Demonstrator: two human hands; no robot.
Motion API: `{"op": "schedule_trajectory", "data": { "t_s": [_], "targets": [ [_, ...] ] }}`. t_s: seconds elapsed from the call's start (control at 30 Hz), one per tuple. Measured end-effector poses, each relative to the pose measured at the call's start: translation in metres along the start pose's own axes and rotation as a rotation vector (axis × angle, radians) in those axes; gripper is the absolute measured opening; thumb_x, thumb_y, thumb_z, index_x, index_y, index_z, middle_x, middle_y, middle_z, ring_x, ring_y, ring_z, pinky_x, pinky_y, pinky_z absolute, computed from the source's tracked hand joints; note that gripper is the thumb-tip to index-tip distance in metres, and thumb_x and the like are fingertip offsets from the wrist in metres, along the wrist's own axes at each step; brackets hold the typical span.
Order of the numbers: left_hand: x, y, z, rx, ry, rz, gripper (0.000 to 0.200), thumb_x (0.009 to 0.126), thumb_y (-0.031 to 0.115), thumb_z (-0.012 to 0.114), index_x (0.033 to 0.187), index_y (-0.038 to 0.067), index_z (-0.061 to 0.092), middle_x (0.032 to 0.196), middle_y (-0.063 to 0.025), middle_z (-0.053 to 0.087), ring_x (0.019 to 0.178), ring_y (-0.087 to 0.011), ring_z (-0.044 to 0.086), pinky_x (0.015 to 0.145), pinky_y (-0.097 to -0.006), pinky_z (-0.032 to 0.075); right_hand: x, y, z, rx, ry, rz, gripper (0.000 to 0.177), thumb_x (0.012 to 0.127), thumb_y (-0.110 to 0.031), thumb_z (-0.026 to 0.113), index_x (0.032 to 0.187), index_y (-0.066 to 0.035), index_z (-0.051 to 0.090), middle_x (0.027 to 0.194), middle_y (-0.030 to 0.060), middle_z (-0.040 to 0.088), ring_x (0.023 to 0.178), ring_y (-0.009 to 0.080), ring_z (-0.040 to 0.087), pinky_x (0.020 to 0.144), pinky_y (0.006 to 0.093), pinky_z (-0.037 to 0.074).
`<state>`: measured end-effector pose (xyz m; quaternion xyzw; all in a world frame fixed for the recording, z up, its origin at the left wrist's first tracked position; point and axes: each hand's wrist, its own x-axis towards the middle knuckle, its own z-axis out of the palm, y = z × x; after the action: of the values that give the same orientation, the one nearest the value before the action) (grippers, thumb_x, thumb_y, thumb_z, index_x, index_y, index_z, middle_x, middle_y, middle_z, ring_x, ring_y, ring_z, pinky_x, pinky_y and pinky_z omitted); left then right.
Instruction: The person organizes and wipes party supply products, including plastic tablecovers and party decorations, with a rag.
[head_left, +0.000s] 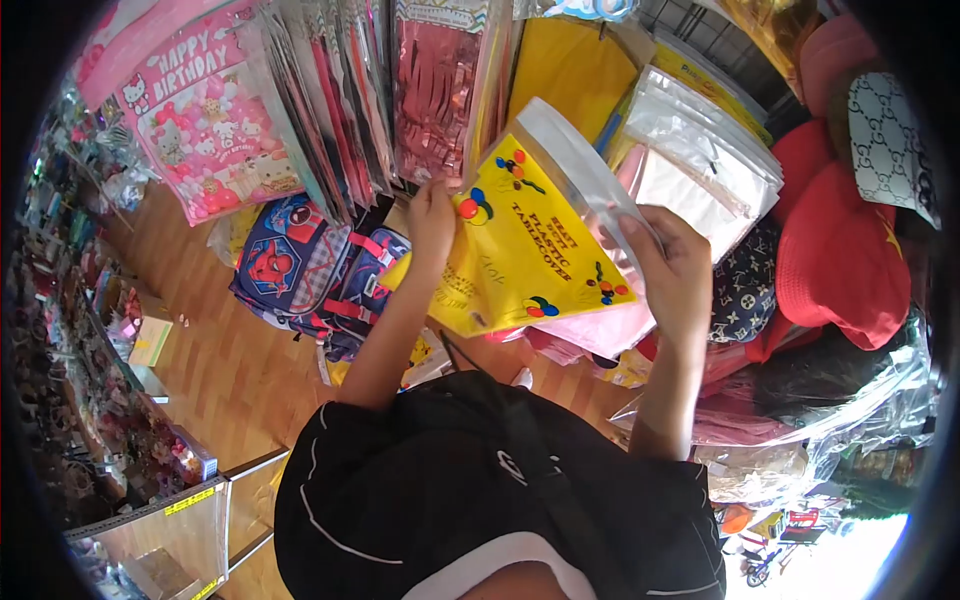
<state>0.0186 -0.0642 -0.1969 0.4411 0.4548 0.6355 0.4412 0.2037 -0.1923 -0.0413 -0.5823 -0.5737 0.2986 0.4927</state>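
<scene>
A yellow plastic tablecover packet (530, 235) with balloon prints and a clear top flap is held up between my hands. My left hand (436, 215) is closed on its left edge, near the hanging packets. On the other side, my right hand (672, 255) grips the packet's clear edge, thumb in front. Just behind it hang white packets (690, 160) and a plain yellow one (568, 75). A pink fringed packet (440, 95) hangs above my left hand.
A pink Happy Birthday packet (205, 120) hangs at the upper left, above a Spider-Man backpack (285, 260) on the wooden floor (215, 350). Red caps (840, 250) are at the right. Shelves of small goods line the left, by a clear-sided case (165, 545).
</scene>
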Motion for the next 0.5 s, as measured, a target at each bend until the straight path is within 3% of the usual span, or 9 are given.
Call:
{"op": "schedule_trajectory", "data": {
  "t_s": [0.03,0.1,0.17,0.23,0.27,0.33,0.37,0.43,0.5],
  "targets": [
    [0.001,0.012,-0.003,0.019,-0.002,0.069,0.026,0.088,0.019,0.041,0.096,-0.001,0.055,0.08,-0.009,0.059,0.074,-0.0145,0.053,0.07,-0.0238,0.041,0.007,0.002,0.004,-0.018,0.022,-0.074,0.015,0.083,-0.008,0.053,0.089,0.004,0.059,0.07,0.0051,0.06,0.063,0.0056,0.053,0.055,0.0196,0.041],
    [0.009,0.039,-0.006,0.036,-0.062,0.215,0.028,0.087,0.023,0.045,0.102,-0.001,0.051,0.086,-0.0114,0.059,0.079,-0.0156,0.055,0.07,-0.0252,0.042,0.023,-0.003,0.011,-0.136,0.04,-0.212,0.015,0.081,-0.009,0.055,0.087,0.004,0.059,0.07,0.0103,0.06,0.06,0.0113,0.055,0.056,0.0233,0.043],
    [0.011,0.088,0.012,0.112,-0.078,0.559,0.029,0.084,0.023,0.052,0.102,0.0,0.05,0.089,-0.0114,0.057,0.085,-0.0211,0.056,0.072,-0.0293,0.042,0.043,-0.011,0.023,-0.175,0.046,-0.292,0.015,0.08,-0.01,0.055,0.087,0.004,0.059,0.07,0.0124,0.06,0.06,0.0148,0.057,0.056,0.025,0.043],
    [0.028,0.122,0.021,0.411,-0.128,0.998,0.033,0.079,0.023,0.059,0.104,0.004,0.051,0.09,-0.0126,0.056,0.09,-0.0267,0.054,0.081,-0.0354,0.039,0.065,-0.01,0.036,-0.21,0.022,-0.504,0.015,0.079,-0.012,0.055,0.087,0.0,0.059,0.072,0.0151,0.06,0.062,0.0248,0.059,0.059,0.03,0.045],
    [0.033,0.139,0.027,0.409,-0.126,1.005,0.033,0.079,0.023,0.059,0.104,0.004,0.051,0.09,-0.0126,0.056,0.09,-0.0267,0.054,0.081,-0.0354,0.039,0.074,-0.01,0.04,-0.211,0.025,-0.51,0.015,0.079,-0.012,0.055,0.087,0.0,0.059,0.072,0.0151,0.06,0.062,0.0248,0.059,0.059,0.03,0.045],
    [0.041,0.165,0.041,0.696,0.026,1.428,0.039,0.078,0.022,0.059,0.113,0.009,0.048,0.098,-0.0135,0.055,0.091,-0.0269,0.054,0.091,-0.0375,0.033,0.09,-0.008,0.043,-0.315,0.039,-0.521,0.016,0.079,-0.016,0.055,0.086,-0.003,0.06,0.074,0.0158,0.06,0.066,0.0311,0.059,0.059,0.0341,0.045],
    [0.047,0.169,0.045,0.687,0.029,1.439,0.039,0.078,0.022,0.059,0.113,0.009,0.048,0.098,-0.0135,0.055,0.091,-0.0269,0.054,0.091,-0.0375,0.033,0.097,-0.008,0.042,-0.338,0.092,-0.553,0.015,0.078,-0.018,0.054,0.084,-0.005,0.06,0.076,0.0159,0.06,0.068,0.0326,0.058,0.06,0.0366,0.045],
    [0.059,0.172,0.053,0.745,-0.227,1.41,0.037,0.077,0.024,0.059,0.112,0.014,0.049,0.094,-0.0104,0.058,0.092,-0.025,0.054,0.094,-0.0453,0.027,0.106,-0.017,0.035,-0.353,0.165,-0.597,0.014,0.079,-0.018,0.053,0.084,-0.006,0.06,0.075,0.0158,0.06,0.067,0.0327,0.058,0.059,0.037,0.045],
    [0.069,0.17,0.064,0.846,-0.23,1.324,0.034,0.078,0.024,0.058,0.11,0.014,0.05,0.094,-0.0092,0.058,0.092,-0.0236,0.055,0.094,-0.0461,0.027,0.121,-0.017,0.029,-0.44,0.287,-0.622,0.015,0.079,-0.02,0.053,0.081,-0.006,0.059,0.073,0.0143,0.06,0.067,0.0321,0.057,0.06,0.0386,0.044]
  ]
}}
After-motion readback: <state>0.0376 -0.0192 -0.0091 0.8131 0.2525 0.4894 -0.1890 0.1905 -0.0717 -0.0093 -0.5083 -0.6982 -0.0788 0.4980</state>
